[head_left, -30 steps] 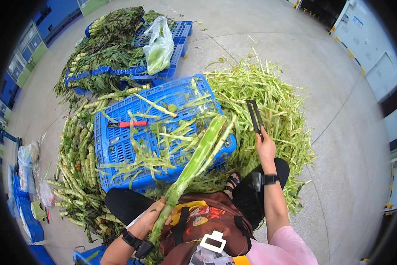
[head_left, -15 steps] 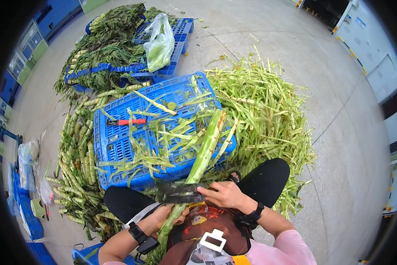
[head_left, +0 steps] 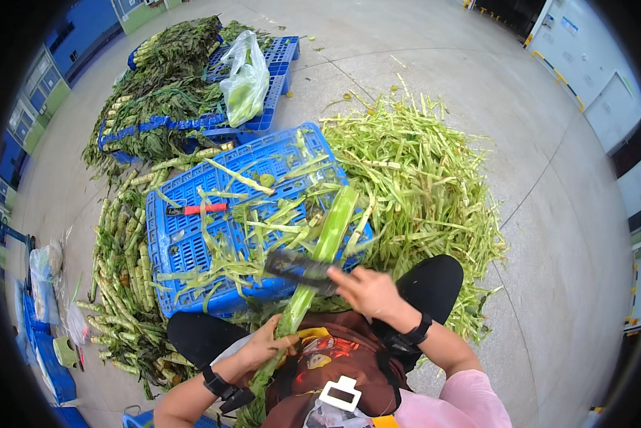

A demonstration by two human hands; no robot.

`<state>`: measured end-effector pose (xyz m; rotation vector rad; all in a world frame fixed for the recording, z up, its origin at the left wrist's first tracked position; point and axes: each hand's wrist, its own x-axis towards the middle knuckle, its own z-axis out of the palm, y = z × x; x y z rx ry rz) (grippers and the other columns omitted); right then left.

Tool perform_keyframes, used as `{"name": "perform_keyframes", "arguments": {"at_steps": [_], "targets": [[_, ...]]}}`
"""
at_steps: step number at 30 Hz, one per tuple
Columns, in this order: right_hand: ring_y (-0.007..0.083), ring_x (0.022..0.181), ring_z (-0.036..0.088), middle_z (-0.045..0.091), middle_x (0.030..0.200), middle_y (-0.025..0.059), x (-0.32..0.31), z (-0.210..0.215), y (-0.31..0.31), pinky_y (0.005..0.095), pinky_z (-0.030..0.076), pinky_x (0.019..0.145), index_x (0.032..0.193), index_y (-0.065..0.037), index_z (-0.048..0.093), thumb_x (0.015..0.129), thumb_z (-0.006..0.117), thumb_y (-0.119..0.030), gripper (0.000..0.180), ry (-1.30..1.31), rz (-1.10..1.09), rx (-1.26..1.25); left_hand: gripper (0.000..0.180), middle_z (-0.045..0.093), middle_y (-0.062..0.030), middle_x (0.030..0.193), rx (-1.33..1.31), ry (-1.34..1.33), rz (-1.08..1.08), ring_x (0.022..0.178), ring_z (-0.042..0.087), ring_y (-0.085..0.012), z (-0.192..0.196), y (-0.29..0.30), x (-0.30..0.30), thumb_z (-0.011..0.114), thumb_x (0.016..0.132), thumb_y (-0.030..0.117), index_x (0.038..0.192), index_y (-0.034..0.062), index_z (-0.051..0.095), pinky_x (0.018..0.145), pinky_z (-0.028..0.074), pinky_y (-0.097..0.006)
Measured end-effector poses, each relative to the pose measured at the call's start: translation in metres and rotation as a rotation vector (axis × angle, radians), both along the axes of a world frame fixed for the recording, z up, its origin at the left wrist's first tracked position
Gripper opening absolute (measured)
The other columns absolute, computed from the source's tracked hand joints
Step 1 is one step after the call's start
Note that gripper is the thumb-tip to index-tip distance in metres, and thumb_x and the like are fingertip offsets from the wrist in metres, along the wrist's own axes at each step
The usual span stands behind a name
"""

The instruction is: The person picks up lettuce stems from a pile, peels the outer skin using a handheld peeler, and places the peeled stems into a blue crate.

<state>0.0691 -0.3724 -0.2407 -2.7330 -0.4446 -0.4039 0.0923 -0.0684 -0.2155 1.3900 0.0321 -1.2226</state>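
Observation:
My left hand (head_left: 262,347) grips the lower end of a long pale green stalk (head_left: 326,246) that slants up over an upturned blue crate (head_left: 192,242). A dark-bladed knife (head_left: 300,268) is in my right hand (head_left: 369,292), its blade lying across the stalk near the middle. Green peelings (head_left: 263,221) are strewn over the crate. A red-handled tool (head_left: 198,209) lies on the crate's left part.
A big heap of green peelings (head_left: 420,185) lies right of the crate. Unpeeled stalks (head_left: 120,271) are piled on its left. At the back, blue pallets (head_left: 263,85) carry leafy stalks (head_left: 163,93) and a plastic bag (head_left: 245,78). Bare concrete floor (head_left: 549,214) spreads to the right.
My right hand has come down from over the peelings heap and brought the knife across the stalk. The stalk stays slanted over the crate in my left hand.

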Motion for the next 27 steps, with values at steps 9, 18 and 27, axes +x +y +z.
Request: {"name": "perform_keyframes", "arguments": {"at_steps": [9, 18, 27], "targets": [[0.0373, 0.073, 0.065, 0.066, 0.085, 0.0173, 0.070, 0.000, -0.109, 0.0457, 0.052, 0.063, 0.130, -0.016, 0.057, 0.089, 0.061, -0.030, 0.044, 0.066, -0.739, 0.301, 0.088, 0.059, -0.0081, 0.102, 0.198, -1.107, -0.186, 0.074, 0.058, -0.0116, 0.006, -0.010, -0.003, 0.066, 0.086, 0.004, 0.153, 0.0098, 0.010, 0.062, 0.049, -0.028], [0.0230, 0.051, 0.055, 0.056, 0.074, 0.0050, -0.022, -0.007, 0.009, 0.0358, 0.047, 0.046, 0.127, -0.022, 0.060, 0.078, 0.072, -0.025, 0.050, -0.005, 0.156, 0.072, 0.058, 0.058, -0.0046, 0.091, 0.046, 0.090, -0.145, 0.070, 0.058, -0.0108, 0.007, -0.013, 0.005, 0.069, 0.084, 0.005, 0.133, 0.0074, 0.038, 0.060, 0.047, -0.025], [0.0340, 0.071, 0.065, 0.066, 0.079, 0.0147, 0.034, 0.011, -0.095, 0.0417, 0.052, 0.061, 0.123, -0.015, 0.063, 0.087, 0.065, -0.026, 0.038, 0.029, -0.690, 0.218, 0.080, 0.057, -0.0025, 0.087, 0.085, -0.291, -0.095, 0.062, 0.052, -0.0085, 0.011, -0.015, -0.009, 0.068, 0.085, 0.005, 0.151, 0.0097, 0.023, 0.055, 0.044, -0.023]]}}
